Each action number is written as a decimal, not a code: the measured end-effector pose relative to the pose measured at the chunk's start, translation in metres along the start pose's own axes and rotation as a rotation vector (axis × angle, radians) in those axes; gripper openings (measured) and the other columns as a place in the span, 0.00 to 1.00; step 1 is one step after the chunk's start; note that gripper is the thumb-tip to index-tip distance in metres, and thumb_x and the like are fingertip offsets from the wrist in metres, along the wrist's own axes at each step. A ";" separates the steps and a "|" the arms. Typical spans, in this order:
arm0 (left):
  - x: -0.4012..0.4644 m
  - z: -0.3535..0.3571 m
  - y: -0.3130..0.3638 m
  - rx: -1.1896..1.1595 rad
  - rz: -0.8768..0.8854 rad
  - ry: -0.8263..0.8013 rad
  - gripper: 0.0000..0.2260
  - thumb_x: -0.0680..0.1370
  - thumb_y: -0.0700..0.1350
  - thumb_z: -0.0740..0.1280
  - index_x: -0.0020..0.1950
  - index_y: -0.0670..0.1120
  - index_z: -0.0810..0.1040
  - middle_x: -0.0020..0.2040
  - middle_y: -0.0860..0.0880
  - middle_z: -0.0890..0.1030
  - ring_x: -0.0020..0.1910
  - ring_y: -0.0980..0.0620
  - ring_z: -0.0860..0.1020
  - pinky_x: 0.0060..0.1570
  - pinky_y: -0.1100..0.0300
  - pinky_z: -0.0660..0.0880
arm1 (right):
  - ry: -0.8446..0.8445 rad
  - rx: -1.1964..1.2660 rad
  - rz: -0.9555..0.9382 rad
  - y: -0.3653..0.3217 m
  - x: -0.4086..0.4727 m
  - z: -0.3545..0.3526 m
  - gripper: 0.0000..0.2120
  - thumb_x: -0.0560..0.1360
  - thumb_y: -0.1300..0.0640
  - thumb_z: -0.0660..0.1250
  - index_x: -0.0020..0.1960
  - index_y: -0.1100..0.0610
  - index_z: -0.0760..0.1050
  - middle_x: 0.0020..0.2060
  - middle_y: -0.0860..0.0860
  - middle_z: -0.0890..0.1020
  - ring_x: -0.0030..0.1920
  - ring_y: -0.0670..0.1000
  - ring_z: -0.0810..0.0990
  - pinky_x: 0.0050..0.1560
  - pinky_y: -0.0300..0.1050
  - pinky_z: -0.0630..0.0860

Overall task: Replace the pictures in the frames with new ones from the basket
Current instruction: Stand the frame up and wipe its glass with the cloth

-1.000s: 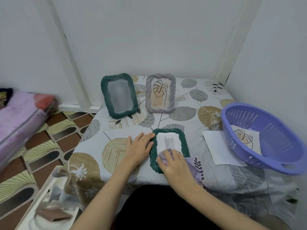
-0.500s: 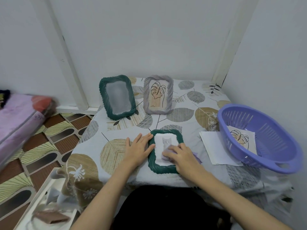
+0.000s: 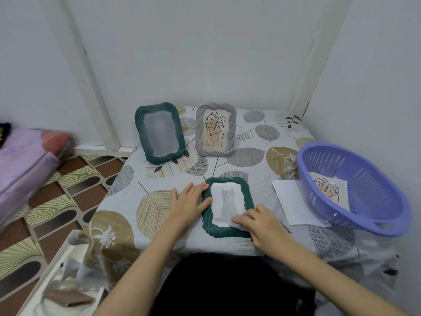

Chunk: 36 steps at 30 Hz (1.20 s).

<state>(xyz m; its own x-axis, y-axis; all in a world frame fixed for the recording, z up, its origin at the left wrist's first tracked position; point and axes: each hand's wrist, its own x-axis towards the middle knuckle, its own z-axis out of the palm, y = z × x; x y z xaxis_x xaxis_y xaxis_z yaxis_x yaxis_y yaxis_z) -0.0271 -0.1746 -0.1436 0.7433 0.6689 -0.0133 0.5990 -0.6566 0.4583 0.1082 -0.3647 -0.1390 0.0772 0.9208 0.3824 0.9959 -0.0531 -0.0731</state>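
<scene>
A green frame (image 3: 247, 197) with a cat picture (image 3: 227, 199) lies flat near the table's front edge. My left hand (image 3: 189, 201) rests flat against its left rim, fingers straight. At the frame's lower right corner my right hand (image 3: 259, 224) presses a lilac cloth (image 3: 235, 225) onto the glass. Two frames stand at the back: a green frame (image 3: 159, 133) with a blank grey pane, and a grey frame (image 3: 215, 130) showing a leaf drawing. The purple basket (image 3: 319, 151) at the right holds another leaf picture (image 3: 328, 188).
White sheets of paper (image 3: 289, 201) lie between the flat frame and the basket, partly under it. The table wears a leaf-patterned cloth (image 3: 250, 153) and sits in a wall corner. A white tray (image 3: 45, 279) stands on the floor at lower left, a pink mattress (image 3: 22, 160) further left.
My right hand slid the cloth over the cat picture, up to its middle and then down to the frame's lower right corner. My left hand stayed against the left rim.
</scene>
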 end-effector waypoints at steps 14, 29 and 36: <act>-0.002 -0.002 0.000 -0.012 0.000 -0.014 0.21 0.78 0.60 0.54 0.71 0.60 0.60 0.74 0.62 0.60 0.76 0.56 0.52 0.72 0.41 0.42 | -0.110 -0.128 0.234 -0.023 0.019 -0.004 0.21 0.50 0.62 0.78 0.41 0.48 0.79 0.29 0.47 0.77 0.34 0.51 0.75 0.30 0.43 0.71; -0.002 -0.004 0.003 -0.055 -0.026 -0.031 0.18 0.81 0.53 0.48 0.71 0.60 0.60 0.73 0.62 0.61 0.75 0.57 0.52 0.73 0.42 0.40 | -0.051 0.140 0.444 0.009 0.100 0.028 0.16 0.78 0.60 0.56 0.62 0.51 0.73 0.58 0.51 0.78 0.56 0.54 0.68 0.57 0.48 0.65; -0.001 -0.001 0.001 -0.050 -0.024 -0.007 0.17 0.81 0.53 0.48 0.71 0.60 0.61 0.73 0.63 0.61 0.75 0.57 0.53 0.72 0.42 0.41 | -0.112 0.302 0.017 -0.019 0.044 0.017 0.14 0.75 0.54 0.56 0.55 0.51 0.77 0.51 0.47 0.82 0.46 0.54 0.73 0.50 0.48 0.72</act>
<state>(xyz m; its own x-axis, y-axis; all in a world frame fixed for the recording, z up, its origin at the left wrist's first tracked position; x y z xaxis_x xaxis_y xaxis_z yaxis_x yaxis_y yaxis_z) -0.0273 -0.1755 -0.1419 0.7312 0.6814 -0.0305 0.6010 -0.6225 0.5013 0.0914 -0.3169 -0.1362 0.0710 0.9584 0.2764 0.9342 0.0332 -0.3551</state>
